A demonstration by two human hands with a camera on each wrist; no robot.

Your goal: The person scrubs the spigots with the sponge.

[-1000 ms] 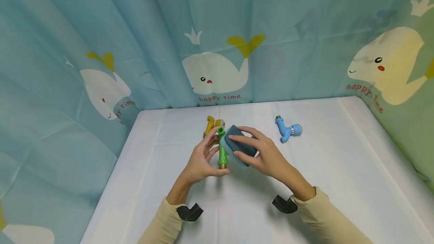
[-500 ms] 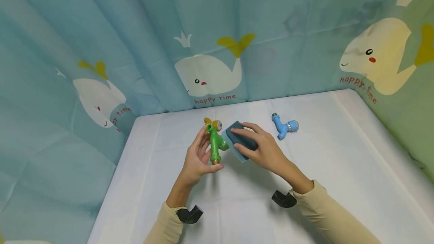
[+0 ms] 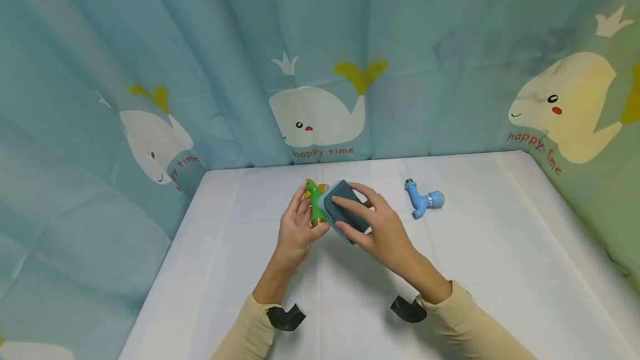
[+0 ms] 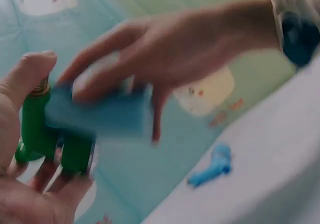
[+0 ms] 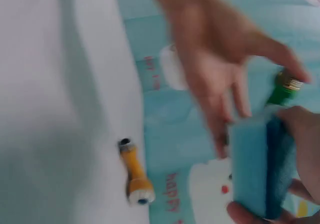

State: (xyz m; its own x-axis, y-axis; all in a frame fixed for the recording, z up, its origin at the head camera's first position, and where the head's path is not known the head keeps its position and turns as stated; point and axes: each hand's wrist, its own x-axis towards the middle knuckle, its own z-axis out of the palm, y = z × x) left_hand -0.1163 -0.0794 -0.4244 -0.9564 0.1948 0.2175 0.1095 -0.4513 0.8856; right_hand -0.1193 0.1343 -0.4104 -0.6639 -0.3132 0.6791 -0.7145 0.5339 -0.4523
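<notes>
My left hand (image 3: 295, 232) holds a green faucet (image 3: 316, 204) above the table, its thumb by the brass threaded end, which shows in the left wrist view beside the green body (image 4: 34, 126). A two-tone blue sponge (image 3: 347, 213) is pinched in my right hand (image 3: 387, 226) and covers part of the faucet. In the left wrist view the blurred sponge (image 4: 100, 116) lies against the faucet. The right wrist view shows the sponge (image 5: 248, 166) hiding most of the green faucet (image 5: 281, 94).
A light blue faucet (image 3: 422, 200) lies on the white table (image 3: 480, 249) to the right. Behind my left hand lies a yellow faucet (image 5: 134, 174), mostly hidden in the head view. A teal curtain (image 3: 320, 26) with whale prints hangs along the table's back and sides.
Half a second ago the faucet's side outlet showed beside the sponge; now the sponge has come left over it. My left hand has tilted the faucet. The head view has shifted slightly.
</notes>
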